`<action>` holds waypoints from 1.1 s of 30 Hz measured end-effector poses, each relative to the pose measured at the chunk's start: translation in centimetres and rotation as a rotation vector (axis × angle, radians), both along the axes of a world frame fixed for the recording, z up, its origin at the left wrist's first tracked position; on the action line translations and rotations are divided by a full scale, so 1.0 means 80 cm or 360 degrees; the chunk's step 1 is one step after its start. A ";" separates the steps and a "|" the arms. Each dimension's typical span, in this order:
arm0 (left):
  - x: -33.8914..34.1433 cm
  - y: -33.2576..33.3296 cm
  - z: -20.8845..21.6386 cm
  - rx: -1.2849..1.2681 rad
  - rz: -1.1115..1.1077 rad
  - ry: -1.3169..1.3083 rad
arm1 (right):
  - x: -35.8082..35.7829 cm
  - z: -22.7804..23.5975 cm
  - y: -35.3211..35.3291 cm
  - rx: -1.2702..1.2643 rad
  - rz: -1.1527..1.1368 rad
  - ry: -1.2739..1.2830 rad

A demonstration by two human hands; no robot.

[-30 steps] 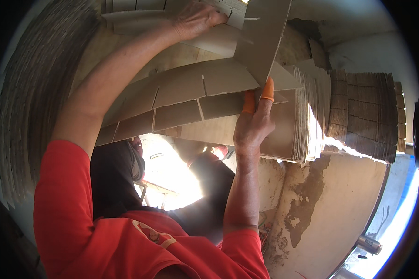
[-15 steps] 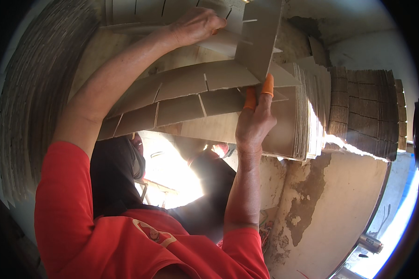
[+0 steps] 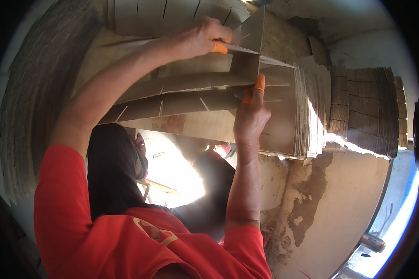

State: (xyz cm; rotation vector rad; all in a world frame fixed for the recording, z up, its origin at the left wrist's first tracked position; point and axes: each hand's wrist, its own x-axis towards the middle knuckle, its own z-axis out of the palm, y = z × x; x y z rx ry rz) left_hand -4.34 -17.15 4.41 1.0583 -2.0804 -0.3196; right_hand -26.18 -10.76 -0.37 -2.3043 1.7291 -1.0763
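Slotted cardboard divider strips stand joined in front of me. Two long strips, a nearer strip (image 3: 177,103) and one behind it (image 3: 172,84), run leftward from an upright cross strip (image 3: 244,64). My right hand (image 3: 252,116), orange covers on its thumb and a finger, pinches the cross strip's near end where it meets the nearer long strip. Farther off, my left hand (image 3: 202,38) is closed on another long strip (image 3: 241,48), an orange cover showing on one digit. That strip's right part crosses the cross strip; whether its slot is fully seated I cannot tell.
A stack of cardboard sheets (image 3: 284,123) lies under the work at right, with bundled slotted strips (image 3: 370,109) beyond. Another tall cardboard stack (image 3: 42,93) stands at left. More slotted sheets (image 3: 172,16) lie at the back. A pale worktop (image 3: 205,122) shows beneath.
My left hand has come slightly nearer and right, bringing its strip across the cross strip. The cross strip has dropped and shifted left, and my right hand moved slightly left with it.
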 end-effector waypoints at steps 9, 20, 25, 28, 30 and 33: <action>0.052 -0.089 0.037 0.0015 0.0559 -0.0512 | 0.011 0.009 0.008 -0.0061 0.0016 -0.0119; 0.085 -0.197 -0.115 -0.0345 0.0754 -0.0824 | 0.018 0.014 0.006 -0.0210 0.0182 -0.0186; 0.078 -0.178 -0.086 0.0017 0.0834 -0.0959 | 0.017 0.012 0.005 -0.0286 0.0224 -0.0162; 0.053 -0.155 -0.044 0.0438 0.0801 -0.0975 | 0.010 0.014 0.006 -0.0294 0.0196 -0.0142; 0.085 -0.149 -0.057 0.0035 0.0571 -0.0720 | 0.016 0.019 0.010 -0.0267 0.0247 -0.0163; 0.091 -0.140 -0.063 0.0065 0.0378 -0.0275 | 0.019 0.017 0.007 -0.0350 0.0277 -0.0179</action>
